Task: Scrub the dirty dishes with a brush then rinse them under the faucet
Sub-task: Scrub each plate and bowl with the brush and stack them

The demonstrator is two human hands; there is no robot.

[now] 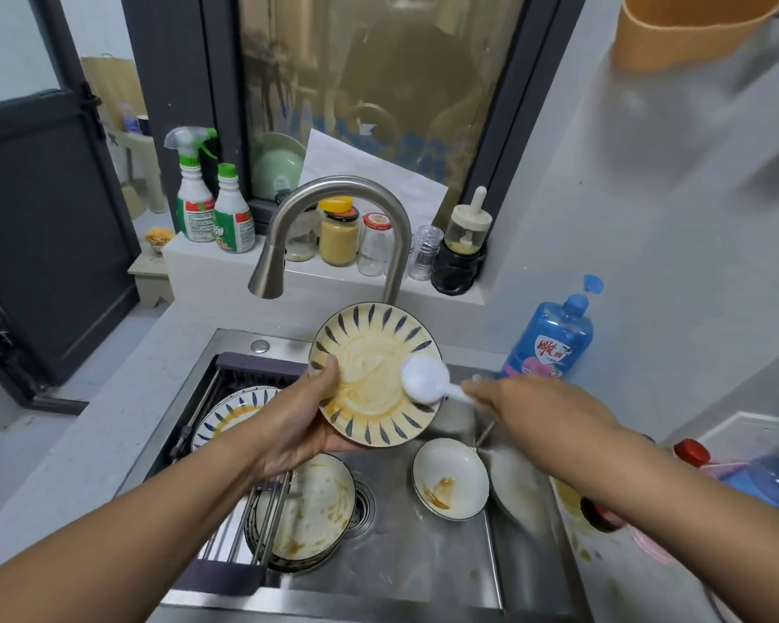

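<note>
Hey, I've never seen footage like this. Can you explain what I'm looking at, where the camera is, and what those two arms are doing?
This is one picture from a camera worn on a person's head, looking down at their own arms; there is no machine. The left hand holds a smeared plate tilted above the sink. The right hand grips a white brush, with its head against the plate's face. In the sink lie a stained bowl and some dirty plates. The faucet arches behind, with no water showing. A blue soap bottle stands at the right.
</note>
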